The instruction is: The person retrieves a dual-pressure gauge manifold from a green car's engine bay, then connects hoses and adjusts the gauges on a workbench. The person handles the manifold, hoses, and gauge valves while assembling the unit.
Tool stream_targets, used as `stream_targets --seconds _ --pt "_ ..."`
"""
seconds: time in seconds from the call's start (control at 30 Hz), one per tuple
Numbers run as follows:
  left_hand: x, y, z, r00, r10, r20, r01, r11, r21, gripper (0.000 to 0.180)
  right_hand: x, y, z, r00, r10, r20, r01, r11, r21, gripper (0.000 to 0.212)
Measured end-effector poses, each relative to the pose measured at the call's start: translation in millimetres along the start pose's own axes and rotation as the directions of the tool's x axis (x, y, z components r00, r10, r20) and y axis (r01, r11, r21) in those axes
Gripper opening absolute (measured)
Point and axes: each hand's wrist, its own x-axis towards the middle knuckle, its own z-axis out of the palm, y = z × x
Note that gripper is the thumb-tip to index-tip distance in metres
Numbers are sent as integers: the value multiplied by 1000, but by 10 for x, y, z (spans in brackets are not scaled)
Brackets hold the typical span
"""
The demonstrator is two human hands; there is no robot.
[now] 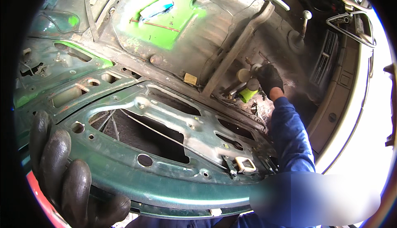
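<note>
My left hand, in a black glove, is at the lower left, close to the outer edge of a dark green car door. Its fingers are spread and curve slightly, with nothing visible between them. My right hand, also black-gloved, reaches past the door into the stripped car interior. Its fingers close on a can with a greyish top; the glove hides much of it. Beside it are a can with a tan round top and a bright green can.
A gear lever rises from the bare floor, left of the dashboard. Fresh green paint covers a floor patch, where a blue and white packet lies. A yellowish block sits near the sill. The door panel has large cut-outs.
</note>
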Motion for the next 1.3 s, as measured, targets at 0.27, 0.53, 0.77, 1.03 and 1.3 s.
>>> stream_targets --seconds 0.27,0.53,0.77,1.03,1.3 --pt "9 87 2 993 -113 -28 112 993 -25 108 -679 -907 -1447 890 -19 -455 267 831 488 50" --pt "172 182 33 873 -483 -61 448 846 -287 126 -1337 -2387 -1927 815 -348 -464 510 49 859 48" --pt "198 226 85 822 -569 26 488 680 -547 101 -1601 -3194 -1758 695 -421 -582 512 -277 813 63" --pt "67 326 35 585 -788 -191 802 598 -14 57 -1172 -2474 -1307 510 -716 -477 709 35 705 78" --pt "-55 312 101 539 -789 -296 807 584 -88 53 203 -95 349 928 128 349 -282 854 436 42"
